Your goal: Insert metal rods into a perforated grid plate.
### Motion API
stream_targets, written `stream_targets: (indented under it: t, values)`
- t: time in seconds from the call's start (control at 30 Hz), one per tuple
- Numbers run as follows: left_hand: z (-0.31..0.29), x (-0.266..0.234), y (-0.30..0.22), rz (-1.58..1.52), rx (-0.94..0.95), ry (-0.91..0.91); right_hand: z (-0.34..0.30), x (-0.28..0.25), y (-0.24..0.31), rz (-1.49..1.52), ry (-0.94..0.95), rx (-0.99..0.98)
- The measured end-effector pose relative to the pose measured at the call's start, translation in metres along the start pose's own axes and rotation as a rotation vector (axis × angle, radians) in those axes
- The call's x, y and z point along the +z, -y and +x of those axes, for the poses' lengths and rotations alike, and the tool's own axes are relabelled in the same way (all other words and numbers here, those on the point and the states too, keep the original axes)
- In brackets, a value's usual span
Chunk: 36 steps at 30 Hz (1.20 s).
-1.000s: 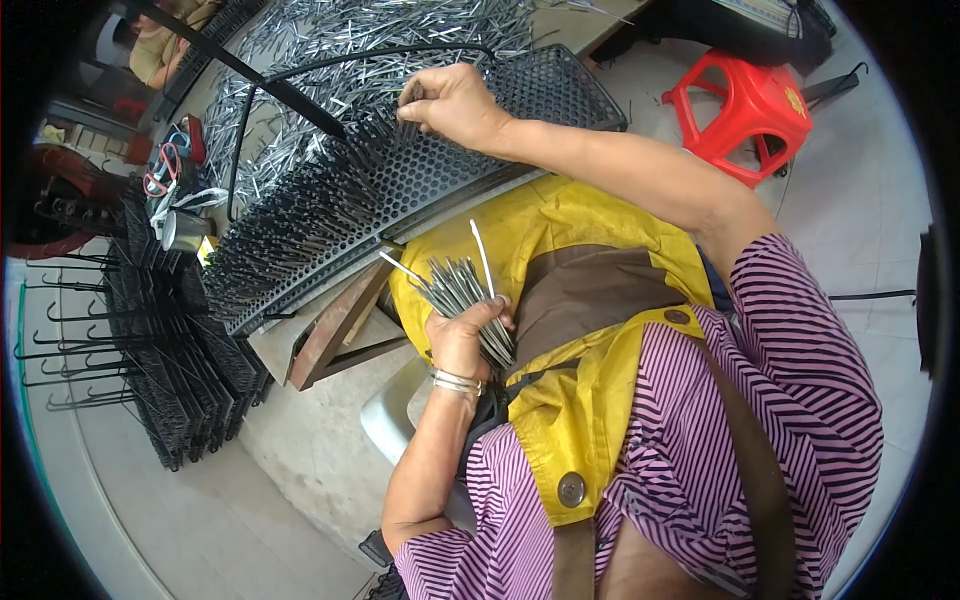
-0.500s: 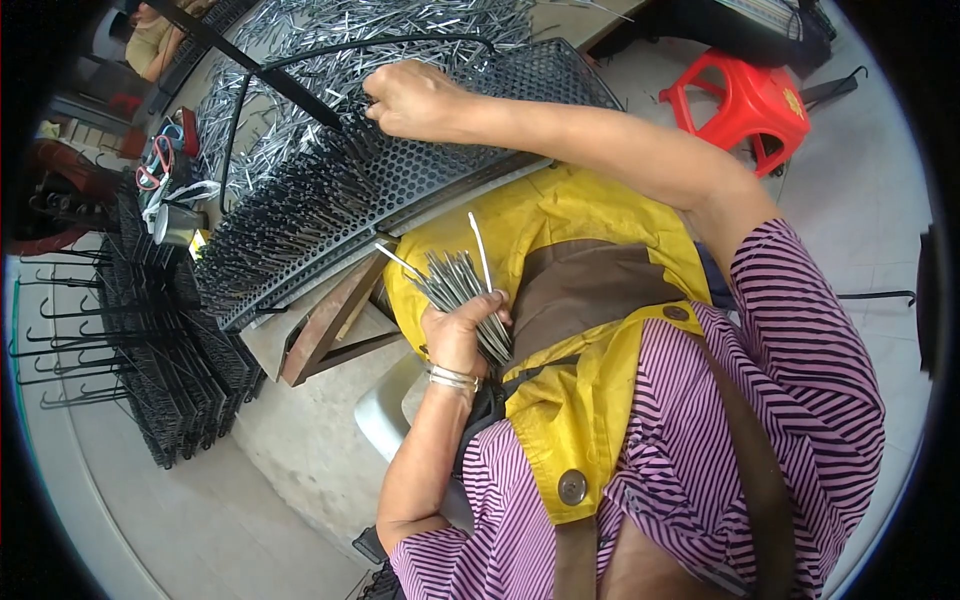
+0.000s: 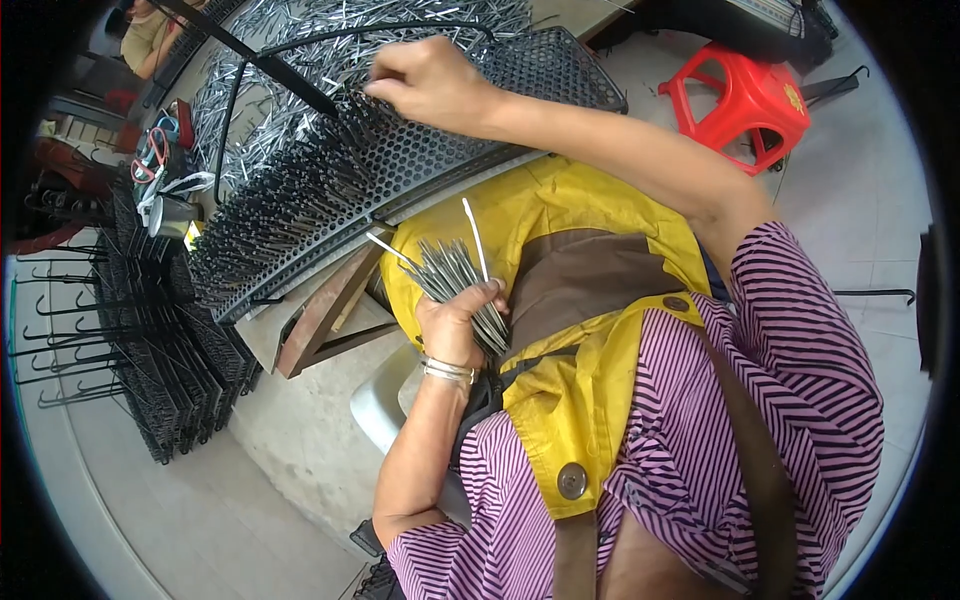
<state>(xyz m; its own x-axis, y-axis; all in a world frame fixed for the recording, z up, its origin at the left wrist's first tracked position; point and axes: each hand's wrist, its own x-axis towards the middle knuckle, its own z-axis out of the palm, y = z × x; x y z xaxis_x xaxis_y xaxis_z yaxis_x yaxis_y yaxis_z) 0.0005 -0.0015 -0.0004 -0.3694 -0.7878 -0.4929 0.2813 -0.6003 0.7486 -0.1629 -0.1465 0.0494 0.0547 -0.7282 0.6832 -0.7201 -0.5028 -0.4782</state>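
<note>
My left hand is closed around a bundle of thin grey metal rods above my lap. Two paler strips stick out beyond the others. Over a black perforated rack, my right hand is bent into a pinch, its fingertips at the edge of the upright dark rods. What lies between those fingertips, if anything, is too small to make out. Dense rows of dark rods stand in the rack's holes on its left part, while bare holes show on the right.
Loose silvery metal strips cover the table behind the rack. A black bar slants over them. Scissors and a metal cup stand at left. Stacked black hooked racks are on the floor; a red stool stands at right.
My right hand has shifted slightly, its knuckles higher and its thumb and finger now showing in a pinch. My left hand still holds the bundle in nearly the same place.
</note>
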Motion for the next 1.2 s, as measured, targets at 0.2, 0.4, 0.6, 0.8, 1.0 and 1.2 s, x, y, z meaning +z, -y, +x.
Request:
stream_targets:
  t: [0.2, 0.4, 0.6, 0.8, 1.0, 1.2]
  values:
    - [-0.001, 0.000, -0.003, -0.031, 0.074, 0.060, -0.090, -0.046, 0.028, 0.619, 0.420, 0.646]
    - [-0.003, -0.001, -0.001, -0.035, 0.041, 0.141, -0.107, -0.039, 0.043, 0.915, 0.341, 0.750]
    - [0.001, 0.002, -0.003, -0.051, 0.049, 0.187, -0.124, -0.037, 0.059, 1.020, 0.420, 0.856]
    - [-0.001, 0.002, -0.001, 0.062, 0.033, 0.180, -0.131, -0.036, 0.063, 1.004, 0.429, 0.895]
    - [-0.003, 0.006, -0.005, 0.024, -0.005, 0.160, -0.138, -0.034, 0.053, 1.063, 0.323, 0.937]
    - [-0.003, 0.001, -0.001, 0.025, -0.024, 0.077, -0.138, -0.041, 0.048, 1.026, 0.186, 0.828]
